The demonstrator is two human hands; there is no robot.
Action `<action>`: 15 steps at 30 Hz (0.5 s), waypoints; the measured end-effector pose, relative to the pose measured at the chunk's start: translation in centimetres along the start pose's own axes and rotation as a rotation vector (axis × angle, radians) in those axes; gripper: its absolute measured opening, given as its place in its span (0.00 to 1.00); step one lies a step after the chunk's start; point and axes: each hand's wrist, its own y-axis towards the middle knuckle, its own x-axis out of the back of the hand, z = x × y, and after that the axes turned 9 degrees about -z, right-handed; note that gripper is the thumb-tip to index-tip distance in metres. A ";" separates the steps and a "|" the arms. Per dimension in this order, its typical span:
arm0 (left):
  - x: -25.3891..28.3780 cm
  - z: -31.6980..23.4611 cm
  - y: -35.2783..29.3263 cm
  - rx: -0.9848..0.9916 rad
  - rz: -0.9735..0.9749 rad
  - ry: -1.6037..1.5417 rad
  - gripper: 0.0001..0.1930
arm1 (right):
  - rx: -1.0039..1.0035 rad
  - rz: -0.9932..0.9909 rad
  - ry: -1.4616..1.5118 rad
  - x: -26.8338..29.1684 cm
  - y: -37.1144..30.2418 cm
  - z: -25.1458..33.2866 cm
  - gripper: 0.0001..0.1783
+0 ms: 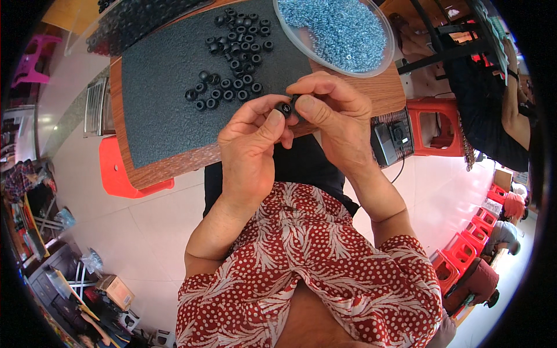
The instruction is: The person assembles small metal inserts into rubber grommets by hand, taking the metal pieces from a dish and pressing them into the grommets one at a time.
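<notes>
My left hand (249,145) is closed in a pinch, with a small black ring-shaped part (283,109) between thumb and fingers. Right against it, my right hand (342,116) is also closed, its thumb and index finger pinching another small black part (295,101) that is mostly hidden. Both hands are raised over the near edge of the table. Beyond them, a loose group of several black ring-shaped parts (238,84) lies on a dark grey textured mat (162,104).
A round clear tub (390,49) of small light-blue translucent pieces stands at the table's far right. A clear box (145,23) of black parts sits far left. Red stools (119,171) flank the wooden table (380,98). People sit at the right.
</notes>
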 end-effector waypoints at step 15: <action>0.1 -0.1 0.0 -0.036 -0.010 0.057 0.11 | -0.013 0.034 -0.161 0.4 0.0 1.1 0.08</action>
